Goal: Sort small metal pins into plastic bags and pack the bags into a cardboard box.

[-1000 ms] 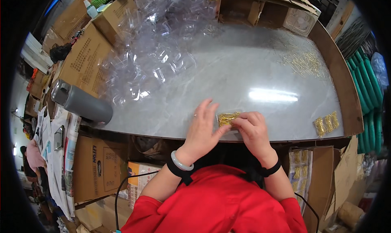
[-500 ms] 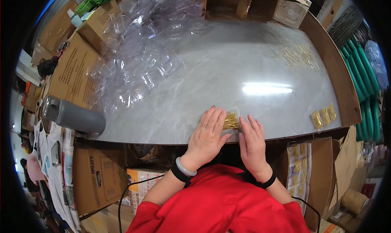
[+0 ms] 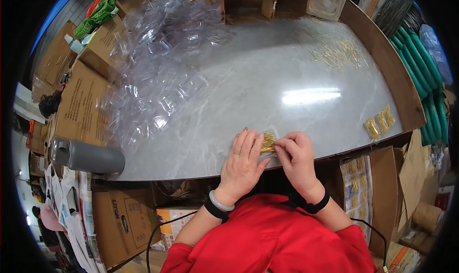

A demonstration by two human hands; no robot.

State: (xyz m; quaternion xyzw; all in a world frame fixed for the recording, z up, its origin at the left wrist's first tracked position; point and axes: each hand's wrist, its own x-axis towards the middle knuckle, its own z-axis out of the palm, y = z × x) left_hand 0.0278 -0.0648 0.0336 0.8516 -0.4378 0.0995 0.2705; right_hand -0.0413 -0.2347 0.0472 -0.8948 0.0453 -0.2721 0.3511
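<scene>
I see the pins (image 3: 267,142) by the table's (image 3: 239,91) near edge, left hand (image 3: 241,165) spread flat over one end, right hand (image 3: 297,156) pinching the other. Light, stiff, slippery, I'd judge; best held at both ends. Any wrapping is too faint to tell.

A worktable (image 3: 239,77) with a glossy, grey, marble-patterned top fills the middle of the room, its surface carrying the long white reflection (image 3: 311,96) of an overhead light. A brown cardboard border (image 3: 385,67) runs along its right side, and a divided cardboard box (image 3: 248,6) stands at the far edge beside a white box fan (image 3: 326,4). Tall printed cartons (image 3: 81,106) line the left side. Beyond them, upper left, is a grey wall (image 3: 58,10) with fine lines. Green tubing (image 3: 415,63) is bundled at the right, and small bright lights (image 3: 28,220) glow at far left.
</scene>
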